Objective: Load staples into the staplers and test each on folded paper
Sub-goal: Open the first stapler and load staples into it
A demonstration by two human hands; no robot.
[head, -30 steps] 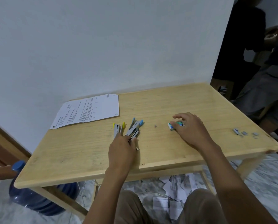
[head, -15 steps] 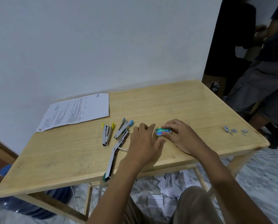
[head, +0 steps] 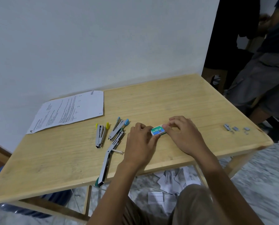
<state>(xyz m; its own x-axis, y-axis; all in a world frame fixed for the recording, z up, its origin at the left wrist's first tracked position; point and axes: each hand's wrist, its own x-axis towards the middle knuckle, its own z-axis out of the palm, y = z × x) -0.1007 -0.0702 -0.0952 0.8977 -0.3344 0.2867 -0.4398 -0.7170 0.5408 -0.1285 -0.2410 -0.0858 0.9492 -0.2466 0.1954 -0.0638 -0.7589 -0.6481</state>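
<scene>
Hands now meeting at the staple box (head: 158, 131) on the bench (head: 176, 98): left hand (head: 139, 144), a second ago resting on the staplers (head: 114, 132), now curling fingers against the box's left end; right hand (head: 183, 135) pinching its right end. Reading on the label: "No 10-1M". Likely opening the box to draw out a strip. Lying fully opened beside the left wrist: green stapler (head: 108, 157), not yet loaded. Lying flat near the wall: printed sheet (head: 69, 109), text illegible.

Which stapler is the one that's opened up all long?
On the wooden table, left of the left hand, lie three staplers. The green-tipped stapler lies nearest the front edge, unfolded almost straight, its end overhanging; the yellow-tipped stapler and blue-tipped stapler are only slightly open.
</scene>
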